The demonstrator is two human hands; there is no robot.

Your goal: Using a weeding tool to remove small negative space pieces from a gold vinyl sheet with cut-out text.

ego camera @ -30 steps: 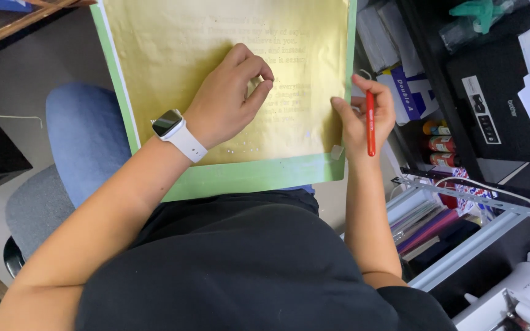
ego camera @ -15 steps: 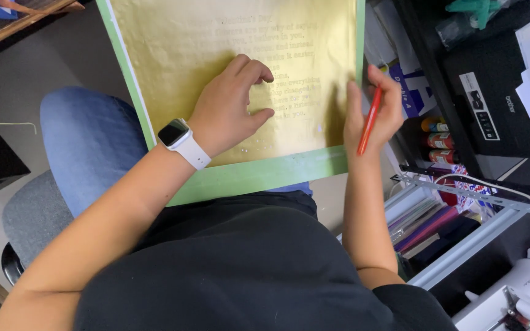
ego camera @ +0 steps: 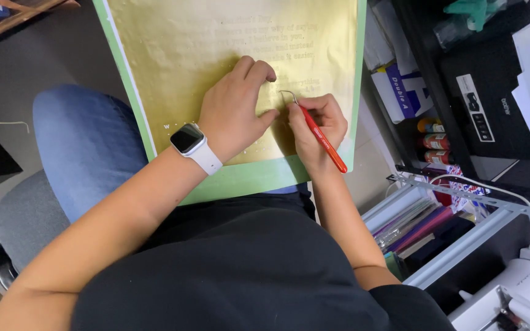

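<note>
A green cutting mat [ego camera: 259, 178] lies on my lap with a gold vinyl sheet [ego camera: 197, 55] stuck on it, faint cut lettering across the sheet. My left hand [ego camera: 235, 110], a white smartwatch on its wrist, presses flat on the lower part of the gold sheet with fingers curled. My right hand [ego camera: 315, 125] grips a red-handled weeding hook [ego camera: 321, 136] like a pen. The hook's metal tip touches the gold sheet just right of my left thumb.
A blue chair seat [ego camera: 81, 147] shows at the left. At the right stand a black printer [ego camera: 492, 98], paper reams [ego camera: 400, 86], small paint bottles [ego camera: 433, 141], and a metal rack [ego camera: 461, 202] with folders. A white machine [ego camera: 516, 294] sits at the bottom right.
My right hand has moved left from the mat's right edge onto the gold sheet, bringing the hook's tip down beside my left hand. My left hand shifted slightly right.
</note>
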